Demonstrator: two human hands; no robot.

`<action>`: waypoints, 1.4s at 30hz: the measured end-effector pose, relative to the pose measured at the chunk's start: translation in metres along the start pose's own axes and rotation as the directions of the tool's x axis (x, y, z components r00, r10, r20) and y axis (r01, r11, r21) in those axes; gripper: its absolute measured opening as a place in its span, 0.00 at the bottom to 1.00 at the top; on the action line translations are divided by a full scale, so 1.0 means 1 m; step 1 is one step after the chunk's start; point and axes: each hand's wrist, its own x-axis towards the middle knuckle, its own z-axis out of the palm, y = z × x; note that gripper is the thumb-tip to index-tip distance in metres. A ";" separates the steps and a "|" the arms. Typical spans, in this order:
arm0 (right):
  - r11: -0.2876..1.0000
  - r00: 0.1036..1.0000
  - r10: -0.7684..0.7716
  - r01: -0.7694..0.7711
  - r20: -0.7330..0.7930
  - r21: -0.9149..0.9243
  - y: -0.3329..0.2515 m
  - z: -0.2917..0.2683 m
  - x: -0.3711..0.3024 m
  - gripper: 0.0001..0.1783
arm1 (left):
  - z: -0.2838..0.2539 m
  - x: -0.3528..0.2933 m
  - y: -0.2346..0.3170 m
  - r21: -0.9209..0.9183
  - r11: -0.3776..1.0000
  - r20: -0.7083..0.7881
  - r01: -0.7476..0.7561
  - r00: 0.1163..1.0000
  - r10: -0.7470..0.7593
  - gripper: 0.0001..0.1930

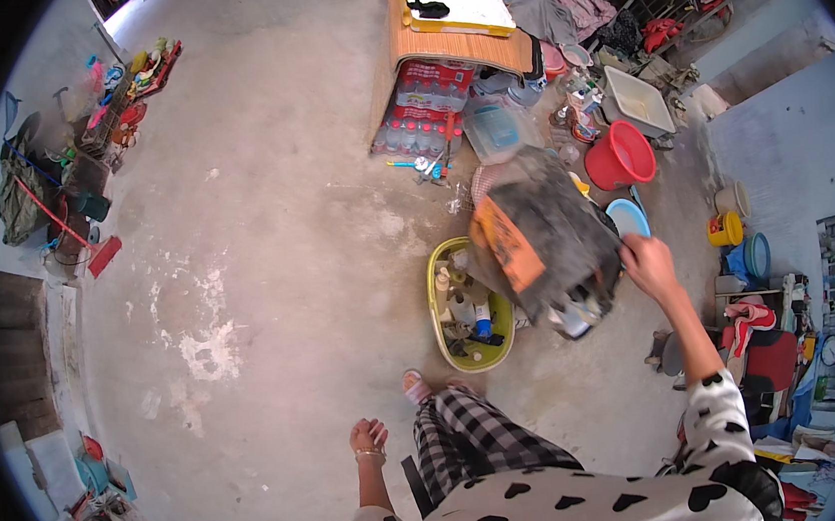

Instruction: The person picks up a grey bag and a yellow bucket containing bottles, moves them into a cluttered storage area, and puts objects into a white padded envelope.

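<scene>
My right hand (647,265) is closed on the edge of a large black bag (564,211) with an orange panel. The bag looks blurred and hangs tilted, its lower opening showing pale contents that I cannot make out. Just left of it, partly covered by the bag, a yellow-green oval tub (435,304) stands on the floor. Bottles and other small items lie inside the tub, among them a blue and white container (484,322). My left hand (367,434) hangs low beside my leg, fingers loosely bent and slightly apart, holding nothing; a bracelet circles its wrist.
Ahead stands a wooden table (462,43) over packs of bottles (423,109). A red bucket (619,156), a light blue basin (628,218) and a clear plastic box (498,130) sit beyond the bag. A red broom (103,256) leans at the left wall; clutter lines the right wall.
</scene>
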 end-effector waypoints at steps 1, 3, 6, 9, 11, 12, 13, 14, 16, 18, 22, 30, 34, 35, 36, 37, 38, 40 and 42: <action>0.999 1.000 -0.025 0.025 -0.011 0.045 -0.020 0.007 0.025 0.09 | 0.001 -0.003 0.019 0.015 0.999 0.019 -0.041 0.999 0.041 0.13; 0.991 0.999 -0.035 0.035 -0.002 0.133 -0.051 0.021 0.068 0.11 | 0.015 -0.015 0.051 0.087 0.992 0.068 -0.094 0.994 0.088 0.13; 0.950 0.991 -0.108 0.128 -0.084 0.286 -0.102 0.045 0.136 0.12 | 0.053 -0.029 0.106 0.192 0.954 0.202 -0.232 0.960 0.193 0.11; 0.914 0.992 -0.125 0.120 -0.012 0.387 -0.155 0.052 0.200 0.13 | 0.096 -0.033 0.164 0.341 0.811 0.372 -0.476 0.860 0.348 0.11; 0.893 0.992 -0.125 0.106 0.015 0.437 -0.188 0.062 0.237 0.14 | 0.129 -0.031 0.196 0.399 0.681 0.479 -0.615 0.773 0.417 0.12; 0.899 0.992 -0.114 0.079 0.056 0.431 -0.203 0.061 0.254 0.14 | 0.148 -0.032 0.214 0.406 0.644 0.513 -0.648 0.745 0.427 0.13; 0.886 0.992 -0.117 0.084 0.044 0.456 -0.218 0.058 0.275 0.14 | 0.171 -0.031 0.234 0.407 0.641 0.509 -0.651 0.744 0.432 0.13; 0.867 0.991 -0.126 0.084 0.052 0.491 -0.236 0.063 0.290 0.14 | 0.183 -0.030 0.250 0.414 0.569 0.540 -0.710 0.695 0.475 0.14; 0.849 0.989 -0.131 0.072 0.076 0.523 -0.272 0.057 0.324 0.14 | 0.212 -0.030 0.289 0.400 0.484 0.569 -0.778 0.625 0.535 0.16; 0.838 0.985 -0.141 0.063 0.104 0.541 -0.298 0.055 0.362 0.13 | 0.236 -0.030 0.320 0.572 0.243 0.490 -0.784 0.564 0.665 0.18; 0.814 0.981 -0.133 0.025 0.144 0.581 -0.321 0.058 0.443 0.14 | 0.282 -0.011 0.389 0.698 0.175 0.414 -0.694 0.591 0.692 0.21; 0.715 0.991 -0.064 -0.034 0.114 0.698 -0.378 0.047 0.604 0.14 | 0.329 0.136 0.549 0.489 -0.592 0.512 -0.640 -0.339 0.789 0.07; 0.848 0.995 -0.064 0.014 0.076 0.530 -0.372 0.031 0.682 0.12 | 0.370 0.166 0.655 0.475 -0.575 0.575 -0.667 -0.259 0.776 0.03; 0.783 0.994 0.003 -0.068 0.106 0.618 -0.377 0.020 0.705 0.12 | 0.374 0.173 0.691 0.481 -0.494 0.563 -0.725 -0.177 0.807 0.03; 0.706 0.982 0.085 -0.177 0.167 0.685 -0.381 0.017 0.714 0.12 | 0.383 0.170 0.714 0.479 -0.398 0.567 -0.782 -0.070 0.821 0.03; 0.568 0.941 0.159 -0.334 0.298 0.752 -0.382 0.010 0.726 0.11 | 0.396 0.166 0.736 0.558 -0.179 0.545 -0.810 0.195 0.815 0.05; 0.510 0.930 0.179 -0.367 0.321 0.778 -0.370 0.003 0.740 0.11 | 0.418 0.153 0.752 0.536 -0.181 0.563 -0.824 0.189 0.805 0.05; 0.488 0.928 0.232 -0.371 0.293 0.790 -0.371 -0.004 0.774 0.11 | 0.447 0.137 0.790 0.171 -0.023 0.615 -0.985 0.088 0.784 0.07; 0.459 0.921 0.253 -0.383 0.295 0.802 -0.375 -0.005 0.813 0.09 | 0.481 0.115 0.813 0.143 -0.045 0.653 -0.989 0.061 0.755 0.08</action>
